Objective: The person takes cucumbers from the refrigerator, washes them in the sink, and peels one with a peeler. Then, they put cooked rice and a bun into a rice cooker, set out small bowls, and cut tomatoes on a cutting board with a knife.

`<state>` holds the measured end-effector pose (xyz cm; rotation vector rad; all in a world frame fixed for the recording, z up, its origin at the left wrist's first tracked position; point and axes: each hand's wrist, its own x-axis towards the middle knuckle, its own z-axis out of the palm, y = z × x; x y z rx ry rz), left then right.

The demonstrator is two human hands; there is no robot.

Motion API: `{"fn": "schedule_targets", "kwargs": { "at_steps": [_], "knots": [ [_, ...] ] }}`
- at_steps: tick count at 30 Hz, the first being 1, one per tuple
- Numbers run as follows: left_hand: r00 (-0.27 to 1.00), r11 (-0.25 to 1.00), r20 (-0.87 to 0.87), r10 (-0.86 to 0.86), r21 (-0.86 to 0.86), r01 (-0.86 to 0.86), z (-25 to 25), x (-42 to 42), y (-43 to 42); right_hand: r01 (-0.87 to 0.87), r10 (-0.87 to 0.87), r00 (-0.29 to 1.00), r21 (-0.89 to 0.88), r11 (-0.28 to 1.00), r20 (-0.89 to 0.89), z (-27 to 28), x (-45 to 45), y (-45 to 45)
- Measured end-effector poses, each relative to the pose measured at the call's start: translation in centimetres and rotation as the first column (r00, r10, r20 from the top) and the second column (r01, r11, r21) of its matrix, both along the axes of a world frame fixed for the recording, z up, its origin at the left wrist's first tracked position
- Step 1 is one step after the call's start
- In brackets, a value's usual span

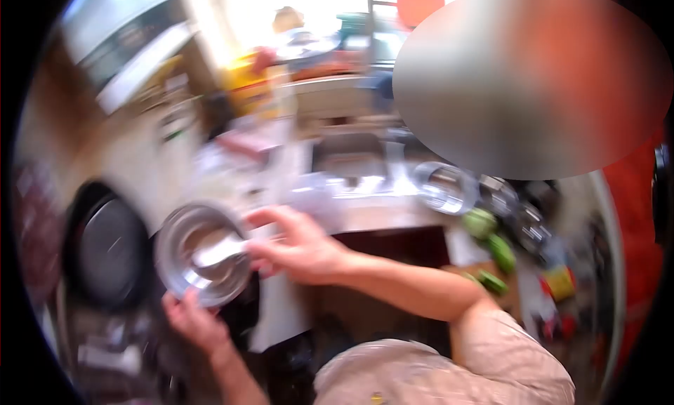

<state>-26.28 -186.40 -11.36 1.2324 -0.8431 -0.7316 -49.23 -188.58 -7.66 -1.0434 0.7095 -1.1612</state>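
Observation:
A round metal bowl (pixel 168 254) is held up at the left of the head view, tilted so its inside shows. My left hand (pixel 198 324) grips its lower rim, with fingers closed on the edge. At the bowl's right side is my right hand (pixel 298 249), its fingers bent over the rim. A pale, shiny piece (pixel 219 251) reaches from those fingers into the bowl; motion blur hides what kind of thing it is. Something brownish shows in the bottom of the bowl, too smeared to name.
A black pan (pixel 112 247) is left of the bowl. The counter has a sink (pixel 349 159), a clear glass bowl (pixel 444 187) and green vegetables (pixel 500 254). A yellow container (pixel 253 85) stands at the back. Someone in red is at the right, partly masked.

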Motion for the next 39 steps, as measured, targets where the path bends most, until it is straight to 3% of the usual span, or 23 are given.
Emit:
{"fn": "schedule_targets", "kwargs": {
  "at_steps": [2,4,6,7,10,13,15,17,18,19,21,22,24,25,26,28,29,30,31,33,36,38,39],
  "knots": [
    [0.967,0.986,-0.201,-0.159,0.026,0.167,-1.3,-3.6,0.4,0.202,-0.206,0.979,-0.141,0.969,-0.012,-1.6,-3.6,3.0],
    [0.912,0.95,-0.29,-0.292,0.027,0.312,-4.0,-7.9,0.8,0.392,-0.483,0.844,-0.347,0.852,-0.234,-4.6,-6.6,6.2],
    [0.812,0.801,-0.18,-0.555,0.147,0.58,-9.3,-9.9,0.7,0.534,-0.572,0.759,-0.205,0.82,-0.313,-7.4,-10.1,10.5],
    [0.771,0.751,-0.255,-0.584,0.191,0.632,-9.4,-13.1,1.5,0.589,-0.619,0.642,-0.225,0.776,-0.452,-9.3,-11.6,12.4],
    [0.606,0.552,-0.294,-0.739,0.252,0.795,-11.8,-22.3,5.2,0.81,-0.77,0.556,-0.005,0.586,-0.313,-12.7,-16.0,19.5],
    [0.3,0.194,-0.408,-0.862,0.28,0.94,-14.1,-30.4,8.4,0.894,-0.866,0.429,0.258,0.366,-0.257,-15.6,-19.8,26.9],
    [0.143,-0.049,-0.441,-0.886,0.396,0.917,-14.4,-36.3,11.6,0.986,-0.947,0.126,0.139,0.088,-0.294,-19.6,-21.9,31.3],
    [-0.04,-0.273,-0.474,-0.879,0.434,0.858,-15.6,-42.1,14.5,0.994,-0.822,-0.109,-0.058,-0.092,-0.559,-21.1,-24.7,36.4],
    [-0.142,-0.373,-0.491,-0.859,0.413,0.831,-16.8,-44.9,15.8,0.926,-0.703,-0.339,-0.353,-0.133,-0.625,-24.1,-26.4,38.8],
    [-0.19,-0.397,-0.42,-0.888,0.487,0.778,-17.9,-47.8,17.3,0.961,-0.764,-0.277,-0.149,-0.234,-0.583,-24.0,-27.4,40.3],
    [-0.29,-0.522,-0.463,-0.838,0.522,0.675,-20.9,-53.7,19.6,0.885,-0.798,-0.363,0.091,-0.457,-0.481,-25.3,-29.9,42.6],
    [-0.256,-0.473,-0.414,-0.874,0.601,0.644,-20.3,-56.2,21.6,0.817,-0.777,-0.415,0.182,-0.547,-0.472,-26.6,-31.2,43.6],
    [-0.328,-0.596,-0.505,-0.798,0.583,0.552,-22.3,-60.6,23.3,0.743,-0.645,-0.557,0.032,-0.668,-0.523,-32.8,-35.0,45.1],
    [-0.302,-0.604,-0.538,-0.787,0.574,0.552,-24.2,-62.6,24.0,0.691,-0.64,-0.585,0.106,-0.715,-0.498,-32.9,-36.3,44.9],
    [-0.274,-0.615,-0.573,-0.772,0.565,0.55,-25.7,-64.0,24.5,0.662,-0.496,-0.604,-0.047,-0.748,-0.624,-34.2,-37.9,44.9],
    [-0.27,-0.619,-0.599,-0.754,0.509,0.599,-25.2,-64.2,25.4,0.642,-0.454,-0.642,-0.11,-0.759,-0.619,-34.9,-40.7,44.1],
    [-0.26,-0.634,-0.614,-0.746,0.532,0.562,-25.6,-64.6,25.4,0.697,-0.408,-0.521,-0.098,-0.71,-0.75,-33.5,-41.2,43.8],
    [-0.242,-0.62,-0.609,-0.755,0.542,0.568,-26.2,-64.6,25.6,0.633,-0.377,-0.635,-0.174,-0.755,-0.674,-36.6,-42.6,42.7],
    [-0.263,-0.571,-0.541,-0.799,0.545,0.614,-24.4,-63.2,26.3,0.631,-0.388,-0.637,-0.161,-0.759,-0.666,-37.5,-43.2,42.1],
    [-0.356,-0.641,-0.559,-0.748,0.47,0.607,-20.7,-60.2,26.9,0.787,-0.397,-0.388,-0.074,-0.613,-0.832,-32.9,-42.1,42.1],
    [-0.458,-0.722,-0.593,-0.662,0.343,0.601,-16.1,-54.2,25.7,0.734,-0.173,-0.533,-0.351,-0.581,-0.828,-31.0,-39.4,41.4],
    [-0.481,-0.686,-0.523,-0.704,0.326,0.65,-14.8,-49.5,23.2,0.701,-0.183,-0.645,-0.48,-0.527,-0.742,-28.6,-35.7,43.8],
    [-0.517,-0.697,-0.531,-0.671,0.215,0.684,-14.7,-47.3,21.7,0.725,-0.283,-0.608,-0.375,-0.578,-0.741,-26.5,-33.0,45.9]
  ]
}}
